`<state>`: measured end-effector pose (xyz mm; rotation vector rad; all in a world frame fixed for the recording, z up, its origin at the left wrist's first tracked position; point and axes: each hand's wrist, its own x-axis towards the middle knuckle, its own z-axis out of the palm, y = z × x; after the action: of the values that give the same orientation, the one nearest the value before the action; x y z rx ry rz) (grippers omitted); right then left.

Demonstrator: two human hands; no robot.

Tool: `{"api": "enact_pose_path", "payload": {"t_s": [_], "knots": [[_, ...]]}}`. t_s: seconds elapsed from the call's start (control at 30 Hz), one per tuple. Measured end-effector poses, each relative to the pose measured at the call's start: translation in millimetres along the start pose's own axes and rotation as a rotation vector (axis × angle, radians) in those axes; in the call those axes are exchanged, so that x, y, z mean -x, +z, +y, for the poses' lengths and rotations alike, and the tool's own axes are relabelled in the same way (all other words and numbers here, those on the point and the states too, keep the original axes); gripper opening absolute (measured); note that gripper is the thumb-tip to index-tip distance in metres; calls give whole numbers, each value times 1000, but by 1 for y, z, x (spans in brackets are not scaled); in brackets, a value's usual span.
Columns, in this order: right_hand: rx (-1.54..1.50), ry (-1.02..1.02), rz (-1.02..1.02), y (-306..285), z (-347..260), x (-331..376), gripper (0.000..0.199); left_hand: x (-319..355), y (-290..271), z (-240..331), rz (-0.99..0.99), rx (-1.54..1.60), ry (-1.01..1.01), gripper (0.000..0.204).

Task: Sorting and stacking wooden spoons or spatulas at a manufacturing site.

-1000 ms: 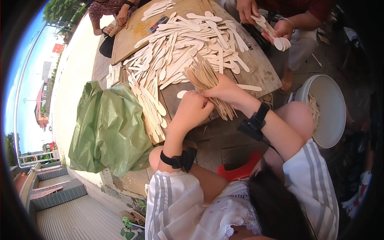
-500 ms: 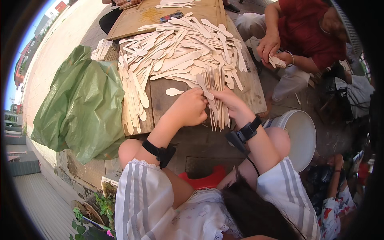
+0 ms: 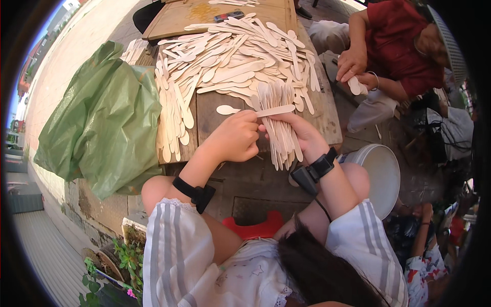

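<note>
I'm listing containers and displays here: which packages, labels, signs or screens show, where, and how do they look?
Green bag: crumpled plastic sack, left of the wooden spoons on the table.
White bucket: round, by the right knee, under the table edge.
Phone: small dark slab at the table's far end.
No signs or labels are clear enough to tell.

Both hands (image 3: 266, 134) closed, fingertips together

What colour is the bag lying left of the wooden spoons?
Green; the bag shows clearly in the head view.
</note>
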<state>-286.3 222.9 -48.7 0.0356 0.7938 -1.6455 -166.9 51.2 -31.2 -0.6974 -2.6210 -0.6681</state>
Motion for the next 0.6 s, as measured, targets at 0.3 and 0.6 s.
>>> {"api": "enact_pose_path", "payload": {"t_s": [0.3, 0.6], "knots": [[-106, 55, -5, 1, 15, -8, 25, 8, 0, 2, 35, 60, 58, 7], [202, -184, 49, 24, 12, -2, 35, 3, 2, 0, 239, 422, -63, 6]]}}
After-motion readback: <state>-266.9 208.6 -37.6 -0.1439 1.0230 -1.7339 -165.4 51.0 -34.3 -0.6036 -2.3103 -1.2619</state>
